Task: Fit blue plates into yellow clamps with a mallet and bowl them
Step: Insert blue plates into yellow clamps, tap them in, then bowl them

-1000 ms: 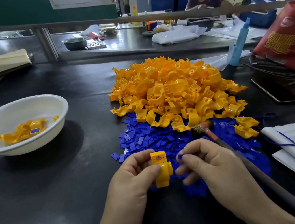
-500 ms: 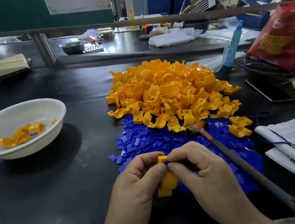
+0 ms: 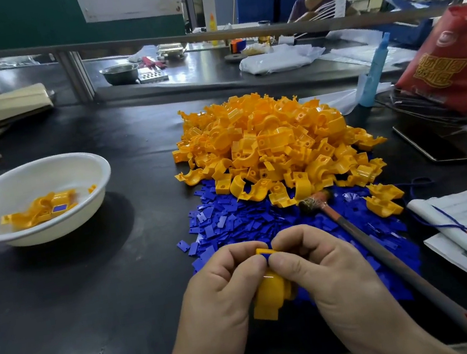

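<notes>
Left hand (image 3: 226, 285) grip curled round one yellow clamp (image 3: 270, 294) just above the counter (image 3: 91, 286), right hand (image 3: 323, 266) grip pinching a blue plate (image 3: 268, 257) at the clamp's top end, thumbs touching, mallet (image 3: 387, 257) lying across the blue plate pile (image 3: 233, 225), white bowl (image 3: 45, 173) well left, few clamps inside.

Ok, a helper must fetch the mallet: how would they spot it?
Find the big yellow clamp heap. On the blue plates at its near edge lies the mallet. It alone is long and thin, with a grey handle ending in orange.
</notes>
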Available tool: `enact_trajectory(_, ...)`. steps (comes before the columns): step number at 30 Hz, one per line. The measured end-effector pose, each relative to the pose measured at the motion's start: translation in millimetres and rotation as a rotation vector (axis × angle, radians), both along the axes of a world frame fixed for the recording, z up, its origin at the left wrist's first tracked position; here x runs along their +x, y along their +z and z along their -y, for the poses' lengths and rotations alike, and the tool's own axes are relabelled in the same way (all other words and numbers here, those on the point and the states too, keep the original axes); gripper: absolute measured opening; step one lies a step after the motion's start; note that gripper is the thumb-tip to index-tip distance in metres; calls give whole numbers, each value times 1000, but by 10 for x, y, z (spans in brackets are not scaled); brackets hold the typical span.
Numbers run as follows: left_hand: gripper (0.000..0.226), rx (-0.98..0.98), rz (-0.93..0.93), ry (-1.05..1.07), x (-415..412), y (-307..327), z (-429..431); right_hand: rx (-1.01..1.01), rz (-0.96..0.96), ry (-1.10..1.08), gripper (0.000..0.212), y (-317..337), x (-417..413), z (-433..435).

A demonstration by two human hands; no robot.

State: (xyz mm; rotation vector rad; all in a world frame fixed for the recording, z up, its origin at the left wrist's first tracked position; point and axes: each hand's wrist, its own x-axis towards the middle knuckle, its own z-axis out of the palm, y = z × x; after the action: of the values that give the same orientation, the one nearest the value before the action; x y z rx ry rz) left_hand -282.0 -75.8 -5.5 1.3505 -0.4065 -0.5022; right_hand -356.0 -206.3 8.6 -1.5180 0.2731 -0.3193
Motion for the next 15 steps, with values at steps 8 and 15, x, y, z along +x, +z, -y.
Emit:
enact_trajectory(8, 18, 65, 4, -5, -11, -17, -15, -41, -4, 2, 23, 21, -23, -33)
enact_trajectory(15, 14, 96, -14, 13, -21, 60, -56, -218, -64, 18, 27, 114, -78, -85)
